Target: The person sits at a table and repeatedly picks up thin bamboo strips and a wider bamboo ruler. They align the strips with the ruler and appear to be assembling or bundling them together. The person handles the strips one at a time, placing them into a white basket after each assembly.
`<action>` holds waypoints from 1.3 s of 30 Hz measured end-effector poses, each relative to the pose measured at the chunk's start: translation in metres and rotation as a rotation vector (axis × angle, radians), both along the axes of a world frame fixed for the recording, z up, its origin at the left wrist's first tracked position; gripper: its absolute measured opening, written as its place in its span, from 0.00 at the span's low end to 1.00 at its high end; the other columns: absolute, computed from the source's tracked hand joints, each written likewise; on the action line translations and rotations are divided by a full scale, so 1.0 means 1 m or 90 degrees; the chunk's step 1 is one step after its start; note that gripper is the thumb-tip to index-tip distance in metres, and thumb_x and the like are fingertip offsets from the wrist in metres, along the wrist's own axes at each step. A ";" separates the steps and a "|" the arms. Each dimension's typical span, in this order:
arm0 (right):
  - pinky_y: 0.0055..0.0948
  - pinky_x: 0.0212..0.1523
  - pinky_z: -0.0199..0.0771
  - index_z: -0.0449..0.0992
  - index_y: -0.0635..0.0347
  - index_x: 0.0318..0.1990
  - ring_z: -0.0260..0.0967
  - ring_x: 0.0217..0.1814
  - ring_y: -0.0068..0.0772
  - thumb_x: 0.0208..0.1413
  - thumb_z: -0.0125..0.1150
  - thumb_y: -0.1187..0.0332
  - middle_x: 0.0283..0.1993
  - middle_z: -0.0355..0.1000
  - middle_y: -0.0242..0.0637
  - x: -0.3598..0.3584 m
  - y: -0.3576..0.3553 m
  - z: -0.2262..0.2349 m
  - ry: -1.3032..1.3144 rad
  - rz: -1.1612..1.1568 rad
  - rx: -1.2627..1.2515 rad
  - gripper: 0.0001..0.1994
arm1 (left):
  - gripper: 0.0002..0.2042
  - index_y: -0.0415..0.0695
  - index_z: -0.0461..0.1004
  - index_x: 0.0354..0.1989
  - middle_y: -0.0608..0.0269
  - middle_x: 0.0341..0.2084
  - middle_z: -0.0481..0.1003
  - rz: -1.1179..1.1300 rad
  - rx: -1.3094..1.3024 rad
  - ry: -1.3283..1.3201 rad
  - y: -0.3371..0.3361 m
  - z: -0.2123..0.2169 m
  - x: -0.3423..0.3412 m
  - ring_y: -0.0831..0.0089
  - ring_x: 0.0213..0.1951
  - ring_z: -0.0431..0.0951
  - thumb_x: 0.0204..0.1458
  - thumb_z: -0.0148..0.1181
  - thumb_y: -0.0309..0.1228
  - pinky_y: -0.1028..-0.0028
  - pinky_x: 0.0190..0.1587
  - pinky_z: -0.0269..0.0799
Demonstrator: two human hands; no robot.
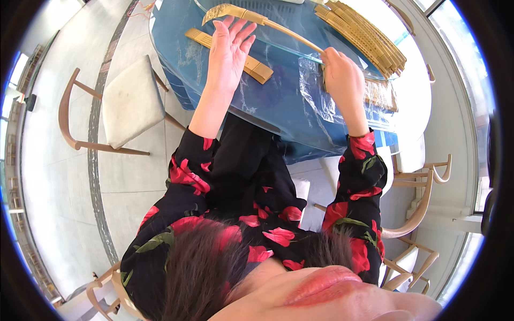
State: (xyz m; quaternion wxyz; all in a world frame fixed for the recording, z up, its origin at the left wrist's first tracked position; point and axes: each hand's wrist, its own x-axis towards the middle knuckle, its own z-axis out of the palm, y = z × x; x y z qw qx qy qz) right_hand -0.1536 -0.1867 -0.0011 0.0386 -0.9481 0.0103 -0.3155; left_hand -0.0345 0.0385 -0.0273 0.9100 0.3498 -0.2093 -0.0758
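Observation:
My right hand (342, 77) is closed round the thin handle of a long tan brush-like tool (241, 13). Its wider, curved head points left, above the blue-covered table (273, 104). My left hand (227, 56) is open beside that head, palm up and fingers apart; whether the fingertips touch it I cannot tell. Behind my left hand and wrist lies a flat tan slatted strip (258, 70), its middle hidden. Right of my hands rests a stack of pierced tan slats (367, 37), like folded fans.
Crumpled clear plastic (316, 91) lies on the table by my right hand. More tan slats (380, 93) sit close to my right wrist. A wooden chair with a pale seat (131, 101) stands at the left. Another wooden chair (420, 206) stands at the right.

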 end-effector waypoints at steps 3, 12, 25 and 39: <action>0.45 0.33 0.74 0.71 0.57 0.36 0.76 0.36 0.48 0.64 0.58 0.66 0.32 0.75 0.38 -0.028 0.037 0.003 -0.017 -0.040 -0.055 0.06 | 0.31 0.39 0.59 0.68 0.43 0.65 0.65 0.021 -0.164 0.012 0.005 0.019 0.000 0.54 0.62 0.72 0.70 0.44 0.54 0.58 0.64 0.71; 0.28 0.31 0.67 0.72 0.64 0.61 0.69 0.29 0.30 0.73 0.51 0.63 0.31 0.68 0.35 -0.146 0.164 -0.063 0.181 0.127 0.684 0.17 | 0.23 0.45 0.65 0.68 0.69 0.36 0.69 -0.142 -0.201 0.019 0.043 0.003 -0.046 0.79 0.38 0.67 0.71 0.49 0.44 0.73 0.43 0.64; 0.19 0.28 0.50 0.69 0.62 0.50 0.52 0.26 0.16 0.76 0.44 0.63 0.28 0.58 0.25 -0.163 0.201 -0.091 0.323 0.311 1.274 0.12 | 0.26 0.36 0.60 0.71 0.66 0.35 0.73 -0.174 -0.013 0.167 0.067 -0.043 -0.148 0.80 0.30 0.72 0.73 0.45 0.43 0.79 0.33 0.70; 0.19 0.29 0.50 0.70 0.60 0.39 0.53 0.27 0.17 0.75 0.47 0.58 0.26 0.61 0.26 -0.194 0.193 -0.109 0.414 0.360 1.158 0.15 | 0.16 0.37 0.65 0.62 0.72 0.29 0.64 -0.197 0.021 0.141 0.068 -0.039 -0.169 0.85 0.22 0.56 0.74 0.42 0.34 0.81 0.28 0.57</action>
